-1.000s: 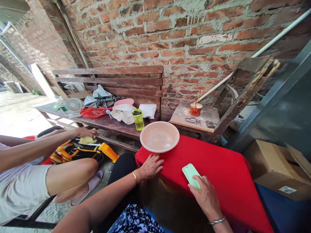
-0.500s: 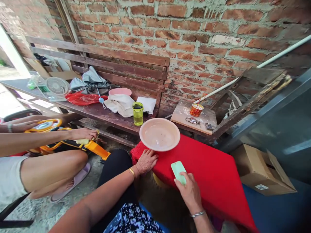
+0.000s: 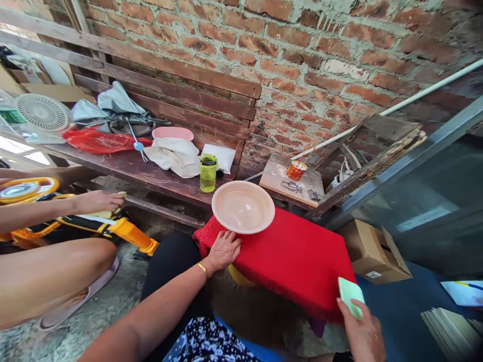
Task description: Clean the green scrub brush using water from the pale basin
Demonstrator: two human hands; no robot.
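My left hand (image 3: 224, 250) lies with its fingers flat on the red cloth (image 3: 294, 251) of the small table, at the near side of a pale pink basin (image 3: 243, 207). Its fingertips are close to the basin's rim; whether they touch it I cannot tell. The basin appears to hold clear water. Over the right end of the cloth, my right hand (image 3: 361, 329) is closed on a mint-green flat rectangular thing (image 3: 350, 294) with rounded corners. The fingers cover its lower part, and its exact kind does not show.
A co-worker's hand (image 3: 98, 201) is at a yellow-and-black frame (image 3: 132, 234) on the left. Behind the basin, a green bottle (image 3: 208, 173) stands on the wooden bench (image 3: 181, 188). A board (image 3: 271, 176) carries a paper cup (image 3: 297, 170) and padlocks. A cardboard box (image 3: 372, 249) sits at right.
My right hand has moved right with the mint-green thing, from the table's near edge to its right end. My left hand stays by the basin. The view has shifted to the right.
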